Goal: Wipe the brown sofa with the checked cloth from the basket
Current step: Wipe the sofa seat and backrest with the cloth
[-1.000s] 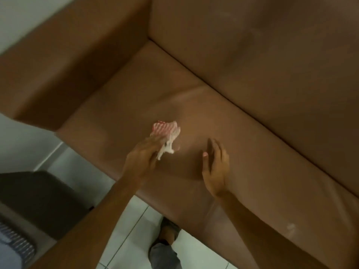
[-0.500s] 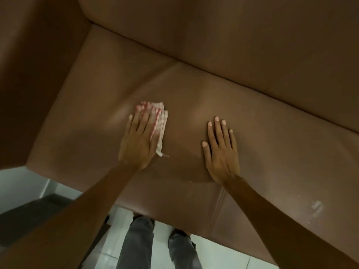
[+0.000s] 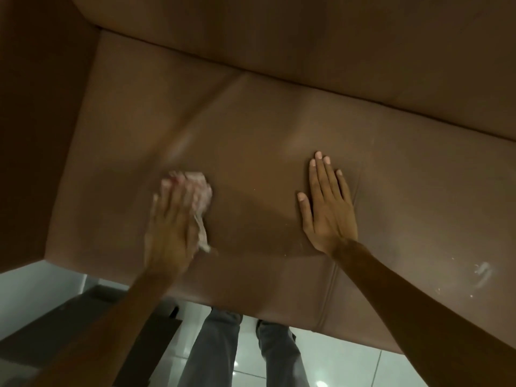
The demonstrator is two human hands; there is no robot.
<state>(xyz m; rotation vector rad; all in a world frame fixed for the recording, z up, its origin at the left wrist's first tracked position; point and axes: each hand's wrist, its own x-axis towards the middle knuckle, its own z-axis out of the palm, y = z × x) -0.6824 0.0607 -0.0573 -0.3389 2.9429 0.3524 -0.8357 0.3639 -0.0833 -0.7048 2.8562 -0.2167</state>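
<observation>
The brown sofa (image 3: 251, 129) fills most of the view, its seat below me and its backrest across the top. My left hand (image 3: 171, 230) lies flat on the seat at centre left and presses the red-and-white checked cloth (image 3: 199, 191) onto the leather; the cloth shows around my fingertips and along the right side of the hand, and the hand is blurred by motion. My right hand (image 3: 328, 208) rests flat on the seat to the right, fingers spread, with nothing in it.
The sofa's left armrest (image 3: 42, 121) rises at the left. White flecks (image 3: 481, 270) mark the seat at the right. Below the front edge are a pale tiled floor (image 3: 335, 364), my grey trouser legs (image 3: 212, 350) and a dark low object (image 3: 92, 325) at the lower left.
One second ago my left hand held the bunched cloth just above the seat; it then flattened onto the seat and now slides with motion blur. My right hand has settled flat. The view moved closer.
</observation>
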